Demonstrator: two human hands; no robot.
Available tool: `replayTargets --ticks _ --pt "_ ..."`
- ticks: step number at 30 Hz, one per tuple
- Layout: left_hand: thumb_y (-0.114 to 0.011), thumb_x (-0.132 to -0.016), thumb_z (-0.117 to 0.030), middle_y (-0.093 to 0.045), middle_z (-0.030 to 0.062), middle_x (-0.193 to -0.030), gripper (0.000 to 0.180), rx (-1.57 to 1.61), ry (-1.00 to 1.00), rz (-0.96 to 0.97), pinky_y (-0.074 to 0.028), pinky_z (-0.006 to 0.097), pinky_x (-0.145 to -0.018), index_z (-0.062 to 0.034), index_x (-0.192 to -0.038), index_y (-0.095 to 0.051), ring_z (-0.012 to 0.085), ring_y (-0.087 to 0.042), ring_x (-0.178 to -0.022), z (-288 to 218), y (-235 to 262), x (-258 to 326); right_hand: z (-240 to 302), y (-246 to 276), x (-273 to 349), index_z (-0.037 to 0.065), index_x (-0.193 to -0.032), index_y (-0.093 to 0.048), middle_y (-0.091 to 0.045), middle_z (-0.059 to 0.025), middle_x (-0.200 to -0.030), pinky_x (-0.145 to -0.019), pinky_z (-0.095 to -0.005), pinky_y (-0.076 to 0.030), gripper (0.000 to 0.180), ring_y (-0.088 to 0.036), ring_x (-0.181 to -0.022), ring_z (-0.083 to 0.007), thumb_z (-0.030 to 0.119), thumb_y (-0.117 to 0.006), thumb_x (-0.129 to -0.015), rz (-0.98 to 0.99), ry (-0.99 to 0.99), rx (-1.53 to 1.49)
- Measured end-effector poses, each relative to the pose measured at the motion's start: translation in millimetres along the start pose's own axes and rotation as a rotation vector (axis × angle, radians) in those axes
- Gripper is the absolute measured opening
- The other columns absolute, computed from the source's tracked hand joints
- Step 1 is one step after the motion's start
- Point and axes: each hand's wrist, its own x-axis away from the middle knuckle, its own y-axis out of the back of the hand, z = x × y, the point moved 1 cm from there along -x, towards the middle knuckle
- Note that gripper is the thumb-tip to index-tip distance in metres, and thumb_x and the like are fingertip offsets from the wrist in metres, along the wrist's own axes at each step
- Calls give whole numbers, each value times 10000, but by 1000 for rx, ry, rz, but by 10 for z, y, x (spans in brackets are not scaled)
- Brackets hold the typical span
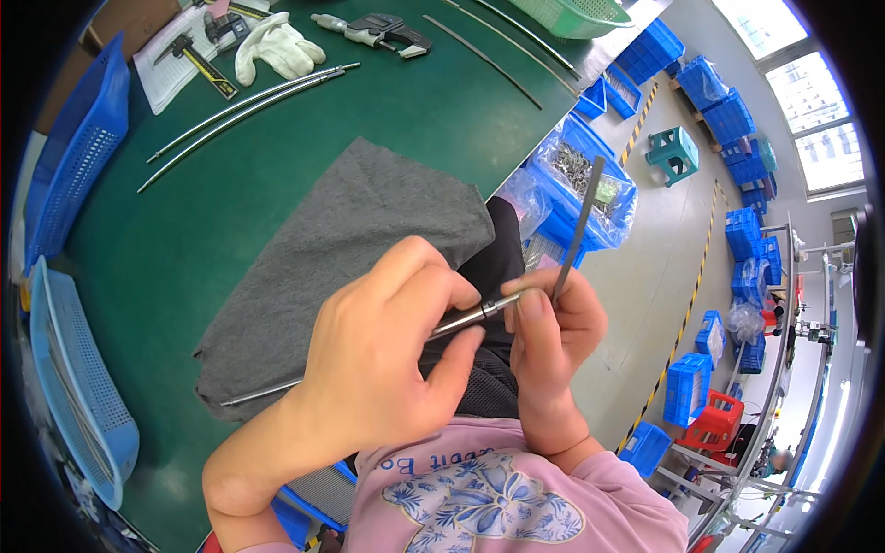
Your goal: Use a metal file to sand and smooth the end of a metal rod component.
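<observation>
A slim, shiny metal rod [461, 323] with a stepped, ringed end slants across in front of me. My left hand [383, 346] is closed round it, thumb and fingers near the ringed part. The rod's thin far end [263, 394] comes out behind my left wrist, over the grey cloth [350, 226]. My right hand [558, 332] pinches the rod's stepped tip between thumb and fingers. A narrow, flat dark-grey strip [583, 221] stands up out of the same right hand. Its lower end is hidden by the fingers.
On the green table [442, 120] lie two similar rods [244, 115], white gloves [277, 51], a micrometer [373, 32] and a dark strip [484, 60]. Blue baskets [78, 369] line the left edge. A blue bin of metal parts [585, 175] stands beyond the table's right edge.
</observation>
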Motion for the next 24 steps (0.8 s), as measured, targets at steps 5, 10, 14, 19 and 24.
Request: replayTargets --ticks 5,10,14,19,24 --pt "-687 -678 77 -547 75 -752 170 0 -16 -25 -405 257 -484 -5 -807 -613 159 -540 -567 247 -124 15 -128 -4 -108 -39 -918 -651 -577 32 -687 -507 -165 -317 97 -437 -574 5 -7 -560 -910 52 -86 68" --pt "-700 -684 17 -528 73 -769 162 -254 -33 -111 -449 363 -560 -42 -777 -581 266 -562 -650 510 -258 28 -334 174 -32 -23 -1097 -617 -521 -2 -603 -498 -217 -335 183 -437 -532 -37 61 -522 -965 129 -180 319" --pt "-701 -683 14 -533 71 -765 152 -327 20 -109 -454 370 -567 -42 -769 -589 264 -570 -672 583 -301 39 -395 235 135 -1 -1301 -480 -513 -70 -611 -504 -266 -372 357 -469 -493 -140 15 -510 -946 298 -143 332" --pt "-710 -677 6 -544 68 -768 155 -315 82 -98 -456 370 -574 -43 -765 -593 264 -576 -685 561 -306 36 -471 209 181 -4 -1267 -521 -557 -72 -671 -533 -257 -418 334 -540 -542 -139 1 -533 -933 317 -99 301" --pt "-713 -668 11 -546 69 -766 163 -329 79 -107 -457 369 -578 -45 -762 -592 268 -577 -689 566 -307 50 -429 159 185 -73 -1240 -539 -541 -19 -654 -555 -206 -420 294 -510 -582 -60 -23 -467 -959 340 -114 253"
